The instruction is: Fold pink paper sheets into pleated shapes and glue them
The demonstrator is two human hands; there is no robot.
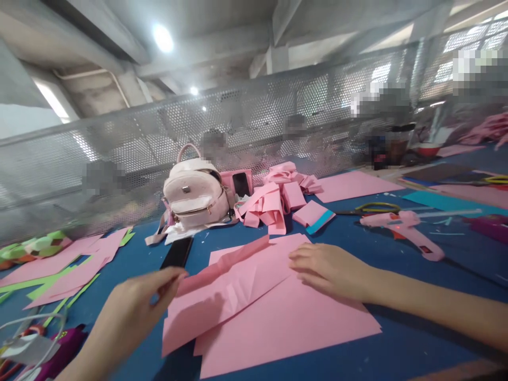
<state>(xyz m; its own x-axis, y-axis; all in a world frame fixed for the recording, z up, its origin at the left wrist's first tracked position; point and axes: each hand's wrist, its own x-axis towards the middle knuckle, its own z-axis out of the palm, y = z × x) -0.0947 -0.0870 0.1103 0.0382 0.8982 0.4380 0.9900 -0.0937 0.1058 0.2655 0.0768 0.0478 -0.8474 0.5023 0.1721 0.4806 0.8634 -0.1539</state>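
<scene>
My left hand (138, 301) pinches the left end of a creased pink paper sheet (234, 286) between thumb and forefinger. This sheet has its far edge folded over and lies at a slant on a stack of flat pink sheets (293, 333). On the sheet's right end rests my right hand (329, 267), palm down with the fingers laid on the paper. A black phone (178, 252) lies on the blue table just beyond my left hand. Past my right hand is a small folded pink piece (311, 214) with a blue strip.
A pale pink backpack (196, 188) stands at the back beside a heap of pink paper strips (273, 198). To the right lie a pink glue gun (408, 227) and scissors (377, 208). Pink and green paper (79, 264) covers the left side. A perforated metal screen (254, 121) runs behind.
</scene>
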